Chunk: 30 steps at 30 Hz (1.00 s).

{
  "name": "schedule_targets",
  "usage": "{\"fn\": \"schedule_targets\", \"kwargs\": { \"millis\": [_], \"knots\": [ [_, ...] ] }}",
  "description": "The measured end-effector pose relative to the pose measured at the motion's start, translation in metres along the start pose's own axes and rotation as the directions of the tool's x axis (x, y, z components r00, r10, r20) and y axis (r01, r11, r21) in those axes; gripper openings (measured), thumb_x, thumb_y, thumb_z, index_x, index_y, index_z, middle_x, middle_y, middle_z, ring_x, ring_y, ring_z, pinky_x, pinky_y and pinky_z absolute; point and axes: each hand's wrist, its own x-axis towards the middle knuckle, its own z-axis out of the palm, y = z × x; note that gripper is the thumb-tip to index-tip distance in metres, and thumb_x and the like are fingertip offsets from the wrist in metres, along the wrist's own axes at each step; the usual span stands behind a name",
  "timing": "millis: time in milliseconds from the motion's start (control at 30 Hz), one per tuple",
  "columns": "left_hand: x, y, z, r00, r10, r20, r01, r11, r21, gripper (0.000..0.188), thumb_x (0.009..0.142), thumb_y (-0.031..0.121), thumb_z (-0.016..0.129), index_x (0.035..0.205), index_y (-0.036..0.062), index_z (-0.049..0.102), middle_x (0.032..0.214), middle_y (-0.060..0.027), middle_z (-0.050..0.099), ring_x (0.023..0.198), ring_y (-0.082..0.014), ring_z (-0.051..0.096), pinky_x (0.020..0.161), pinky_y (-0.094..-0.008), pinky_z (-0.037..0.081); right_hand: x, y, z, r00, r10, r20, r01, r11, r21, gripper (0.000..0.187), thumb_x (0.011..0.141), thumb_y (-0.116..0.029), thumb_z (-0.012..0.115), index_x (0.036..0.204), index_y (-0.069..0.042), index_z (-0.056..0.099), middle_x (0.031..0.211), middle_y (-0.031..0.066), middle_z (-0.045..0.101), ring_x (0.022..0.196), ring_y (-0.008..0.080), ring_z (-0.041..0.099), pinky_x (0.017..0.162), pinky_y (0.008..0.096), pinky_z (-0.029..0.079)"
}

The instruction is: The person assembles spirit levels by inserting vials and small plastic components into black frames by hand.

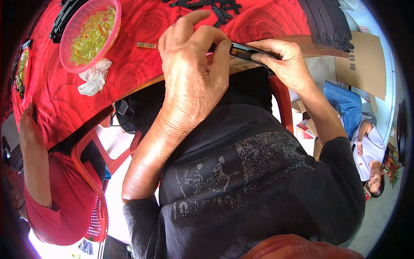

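My right hand (286, 60) pinches the right end of a narrow black plastic strip (243, 52) between thumb and fingers. A small yellow-orange piece shows in a slot of the strip. At its other end, my left hand (192, 56) has thumb and forefinger closed on it, while the remaining fingers are bent and raised. The back of this hand hides that end. On the red cloth left of my left hand lies a small clear yellowish vial (146, 45). Further left stands a pink basket (65, 54) full of yellow-green vials (92, 39).
Black plastic parts (220, 11) lie at the far edge, with stacked black strips (330, 26) on the right. Crumpled white tissue (95, 77) sits near the basket. At left, another person's arm (34, 151) reaches the table (133, 80). Someone sits at right beside a cardboard box (362, 64).
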Motion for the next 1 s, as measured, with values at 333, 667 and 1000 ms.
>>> {"fn": "schedule_targets", "kwargs": {
  "millis": [333, 667, 1000],
  "knots": [
    [0.002, 0.002, -0.010, 0.994, 0.091, 0.062, -0.101, 0.974, 0.204, 0.028, 0.079, 0.011, 0.075, 0.105, 0.0041, 0.067, 0.118, -0.0173, 0.061, 0.112, -0.0350, 0.057, 0.102, -0.0519, 0.038, -0.003, -0.009, 0.001, 0.998, -0.054, -0.043, 0.051, 0.996, -0.068, 0.027, 0.085, -0.008, 0.077, 0.111, -0.003, 0.075, 0.100, 0.0117, 0.076, 0.093, 0.0183, 0.073, 0.086, 0.0290, 0.055],
    [0.034, 0.012, -0.008, 0.868, 0.012, 0.497, -0.162, 0.952, 0.260, 0.029, 0.082, 0.022, 0.074, 0.102, 0.0025, 0.067, 0.089, -0.0171, 0.068, 0.088, -0.0356, 0.067, 0.086, -0.0463, 0.050, -0.005, -0.019, 0.000, 0.996, -0.067, -0.066, 0.061, 0.994, -0.085, 0.026, 0.085, -0.008, 0.078, 0.110, -0.002, 0.075, 0.099, 0.0134, 0.076, 0.090, 0.0189, 0.074, 0.083, 0.0297, 0.056],
    [0.040, 0.001, -0.016, 0.869, 0.029, 0.494, -0.116, 0.982, 0.146, 0.034, 0.080, 0.020, 0.075, 0.109, 0.0023, 0.069, 0.098, -0.0210, 0.069, 0.090, -0.0384, 0.068, 0.081, -0.0433, 0.055, -0.011, -0.014, 0.000, 0.994, -0.069, -0.083, 0.067, 0.997, -0.026, 0.027, 0.086, -0.009, 0.078, 0.112, -0.002, 0.074, 0.098, 0.0101, 0.076, 0.089, 0.0150, 0.072, 0.082, 0.0279, 0.055]
  ]
}}
